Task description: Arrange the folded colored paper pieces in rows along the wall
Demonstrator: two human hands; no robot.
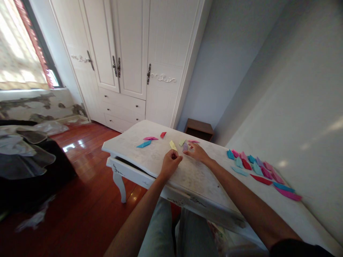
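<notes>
My left hand [171,164] is closed over the white table, its thumb and forefinger curled together. Anything between those fingers is too small or hidden to make out. A yellow folded paper piece [173,145] lies just beyond its knuckles. To the right, my right hand [197,153] has its thumb and fingertips around a small lavender folded paper piece [185,146]. Close behind that lie a pale green piece [182,142] and a pink piece [193,141], the latter near the right fingers.
Blue [144,144], magenta [150,138] and red [163,135] paper pieces lie on the table's [128,142] left part. Several folded paper shapes [246,164] line the right side by the wall. A white wardrobe [128,53] and brown cabinet [198,129] stand behind.
</notes>
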